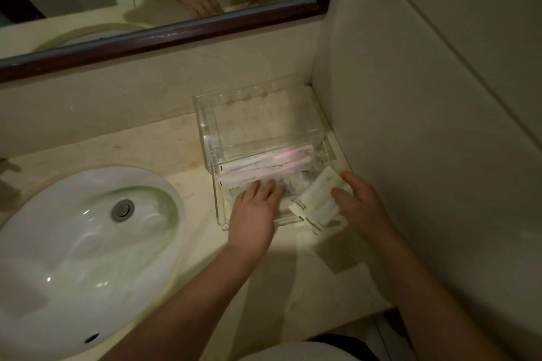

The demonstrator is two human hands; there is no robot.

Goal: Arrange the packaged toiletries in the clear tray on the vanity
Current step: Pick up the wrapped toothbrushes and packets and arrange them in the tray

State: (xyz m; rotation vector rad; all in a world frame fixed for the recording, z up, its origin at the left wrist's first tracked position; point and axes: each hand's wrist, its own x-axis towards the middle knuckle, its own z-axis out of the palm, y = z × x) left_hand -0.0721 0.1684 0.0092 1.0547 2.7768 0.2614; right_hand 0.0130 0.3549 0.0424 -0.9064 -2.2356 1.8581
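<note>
A clear acrylic tray (205, 126) stands on the beige vanity (164, 149), pushed into the right corner. Long pink-and-white packets (272, 163) lie across its middle step. My left hand (253, 205) rests flat, fingers spread, on pale packets in the tray's front section; whether it grips one I cannot tell. Over the tray's front right corner, my right hand (356, 199) holds a small stack of cream-coloured packets (316, 199), tilted. The back part of the tray holds nothing that I can make out.
A white oval sink (73, 258) with a metal drain (122, 209) fills the left of the counter. A dark-framed mirror (176, 35) runs along the back wall. A tiled wall (425, 126) closes the right side next to the tray.
</note>
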